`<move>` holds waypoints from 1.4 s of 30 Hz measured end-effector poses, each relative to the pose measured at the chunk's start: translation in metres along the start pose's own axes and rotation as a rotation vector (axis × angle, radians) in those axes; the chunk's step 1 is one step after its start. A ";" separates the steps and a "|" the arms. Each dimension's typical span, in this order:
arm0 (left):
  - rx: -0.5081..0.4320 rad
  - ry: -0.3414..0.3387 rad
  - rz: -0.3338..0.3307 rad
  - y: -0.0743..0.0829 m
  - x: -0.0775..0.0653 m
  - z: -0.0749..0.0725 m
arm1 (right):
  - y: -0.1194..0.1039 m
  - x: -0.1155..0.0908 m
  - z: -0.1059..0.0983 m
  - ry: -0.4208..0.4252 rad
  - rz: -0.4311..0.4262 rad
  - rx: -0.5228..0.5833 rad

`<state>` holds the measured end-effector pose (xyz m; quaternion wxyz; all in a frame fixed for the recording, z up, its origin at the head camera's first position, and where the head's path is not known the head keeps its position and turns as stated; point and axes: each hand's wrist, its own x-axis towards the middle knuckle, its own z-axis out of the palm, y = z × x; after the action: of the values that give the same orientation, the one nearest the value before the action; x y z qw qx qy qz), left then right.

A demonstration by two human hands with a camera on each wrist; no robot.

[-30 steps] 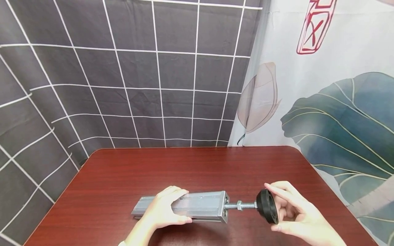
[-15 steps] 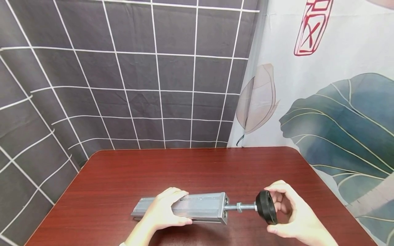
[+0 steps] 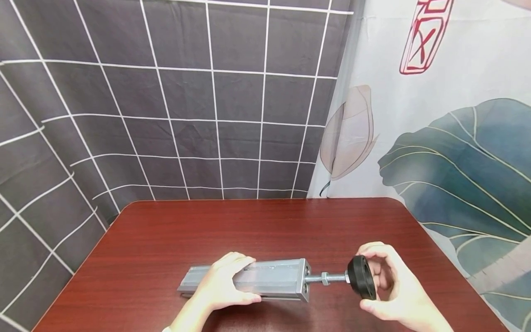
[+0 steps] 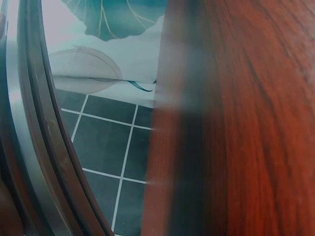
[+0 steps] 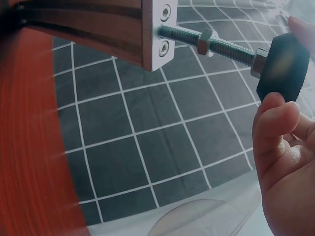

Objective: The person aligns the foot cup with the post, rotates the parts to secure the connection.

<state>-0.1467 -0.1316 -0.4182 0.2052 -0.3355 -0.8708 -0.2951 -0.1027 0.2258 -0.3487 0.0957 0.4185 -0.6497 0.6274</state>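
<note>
The left side is taken up by a grooved metal bar [image 4: 37,103], seen curved from top to bottom. The right side is filled by the red-brown table [image 4: 268,123], where a dark blurred band [image 4: 187,157] is seen. Between them, a dark backdrop with white grid lines [image 4: 102,142] is shown below a white backdrop [image 4: 135,64] printed with a teal leaf [image 4: 115,19] and pale petal [image 4: 91,64]

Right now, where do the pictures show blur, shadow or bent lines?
Head view: shadow on the reddish-brown wooden table below the silver rectangular metal bar; left wrist: blurred dark band down the middle, bar looks bowed; right wrist: upper left corner dark and blurred.
</note>
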 end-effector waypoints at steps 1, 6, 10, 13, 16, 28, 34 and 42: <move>0.001 0.003 0.000 0.000 0.000 0.000 | 0.001 0.000 0.000 -0.004 -0.001 0.024; 0.017 0.019 0.007 0.000 -0.001 0.003 | -0.005 -0.004 0.002 0.071 0.158 -0.148; 0.029 0.034 0.015 0.000 -0.001 0.005 | -0.011 -0.004 0.003 0.097 0.236 -0.331; 0.031 0.046 0.020 0.001 0.000 0.005 | -0.012 -0.003 -0.001 0.029 0.225 -0.271; 0.030 0.049 0.022 0.001 0.001 0.005 | -0.012 -0.002 -0.007 -0.092 0.177 -0.128; 0.017 0.010 -0.002 0.001 0.002 0.003 | -0.014 -0.003 -0.014 -0.195 0.163 -0.178; 0.026 0.021 0.007 0.000 0.002 0.004 | -0.017 -0.005 -0.012 -0.108 0.265 -0.246; 0.019 0.031 0.012 0.001 0.002 0.005 | -0.015 -0.007 -0.007 0.025 0.328 -0.379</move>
<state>-0.1481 -0.1263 -0.4204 0.2235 -0.3343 -0.8683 -0.2905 -0.0911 0.2375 -0.3409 0.0772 0.2743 -0.8137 0.5067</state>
